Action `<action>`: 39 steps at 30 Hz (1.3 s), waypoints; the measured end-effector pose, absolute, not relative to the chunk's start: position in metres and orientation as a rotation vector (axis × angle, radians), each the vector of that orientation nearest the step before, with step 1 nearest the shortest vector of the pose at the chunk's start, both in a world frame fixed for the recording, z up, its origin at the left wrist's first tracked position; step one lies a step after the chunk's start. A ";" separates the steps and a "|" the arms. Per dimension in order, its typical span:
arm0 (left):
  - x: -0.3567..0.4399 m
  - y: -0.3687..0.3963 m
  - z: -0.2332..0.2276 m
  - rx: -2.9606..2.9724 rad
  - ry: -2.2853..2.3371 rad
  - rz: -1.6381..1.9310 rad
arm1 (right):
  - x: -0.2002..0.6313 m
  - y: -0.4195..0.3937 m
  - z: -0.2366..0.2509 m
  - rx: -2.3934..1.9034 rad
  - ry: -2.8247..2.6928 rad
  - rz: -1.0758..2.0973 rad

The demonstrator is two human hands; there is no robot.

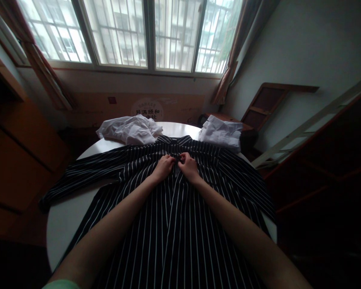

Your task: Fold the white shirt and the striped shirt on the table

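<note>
A black shirt with thin white stripes (168, 216) lies spread front-up on a round white table (63, 216), its collar toward the window and one sleeve stretched out to the left. My left hand (164, 166) and my right hand (189, 166) meet at the shirt's front placket just below the collar. Both pinch the fabric edges there, fingertips close together. Whatever small part sits between the fingers is too dark to make out.
A crumpled white garment (129, 130) lies at the table's far left, and a folded white garment (221, 132) at the far right. Wooden furniture (18, 160) stands on the left, a leaning wooden frame (267, 104) and rails on the right. A barred window (132, 32) is behind.
</note>
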State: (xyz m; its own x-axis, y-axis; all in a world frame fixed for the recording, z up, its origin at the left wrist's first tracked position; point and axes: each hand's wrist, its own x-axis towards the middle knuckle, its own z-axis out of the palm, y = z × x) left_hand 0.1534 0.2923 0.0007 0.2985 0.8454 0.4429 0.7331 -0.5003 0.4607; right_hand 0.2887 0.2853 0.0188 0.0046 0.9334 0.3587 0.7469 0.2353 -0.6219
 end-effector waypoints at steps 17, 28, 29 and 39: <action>0.153 0.287 0.008 2.338 1.486 0.995 | 0.286 0.282 0.023 -1.612 -1.977 0.203; 0.152 0.289 0.005 2.394 1.474 0.978 | 0.289 0.283 0.024 -1.543 -1.920 0.351; 0.152 0.289 0.004 2.397 1.478 0.974 | 0.290 0.284 0.023 -1.529 -1.903 0.375; 0.152 0.288 0.004 2.399 1.568 0.986 | 0.290 0.287 0.020 -1.466 -1.853 0.440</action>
State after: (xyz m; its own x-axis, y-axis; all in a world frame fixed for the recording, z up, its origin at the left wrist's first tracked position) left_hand 0.1521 0.2879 0.0035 0.2552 0.8525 0.4562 0.7803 -0.4602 0.4235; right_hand 0.2902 0.2872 0.0197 -0.0924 0.9413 0.3247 0.6947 0.2945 -0.6562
